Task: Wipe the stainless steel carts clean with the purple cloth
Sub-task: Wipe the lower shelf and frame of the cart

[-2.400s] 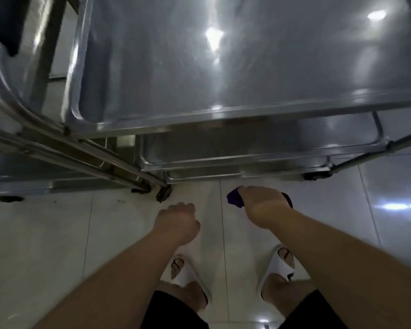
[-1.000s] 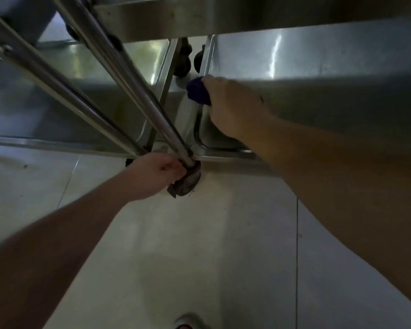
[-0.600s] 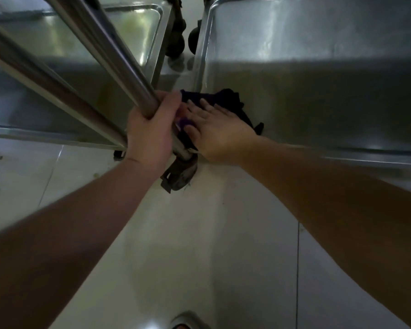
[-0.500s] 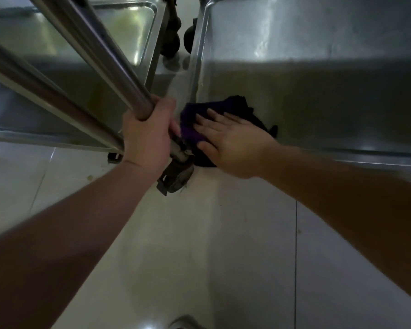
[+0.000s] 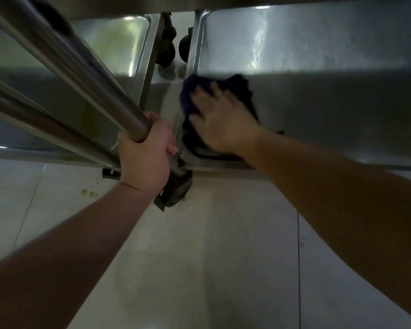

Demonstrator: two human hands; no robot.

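Down at floor level, under the carts: right hand lies flat, fingers spread and straight, pressing the purple cloth onto the bottom shelf of the right cart. Hand is motion-blurred. Cloth is bunched at the shelf's near-left corner, partly under the palm, with a lighter purple fold sticking out past the fingertips on the left and darker folds showing on the right and below the wrist. Cloth overlaps the shelf's raised left rim.

Left hand is wrapped around a steel tube, fingers curled tight, gripping low on the tube just above a caster. Tube runs diagonally up to the top-left corner. A second, thinner tube runs parallel, below and to the left.

Left cart's shelf sits just beside the right one, narrow gap between them. Two dark wheels are visible in that gap, further back.

Right shelf shows a bright streaky reflection across its far half; near half is in shadow.

Floor is pale tile with grout lines. Small yellowish spots on the tile left of the left forearm. Both forearms are bare.
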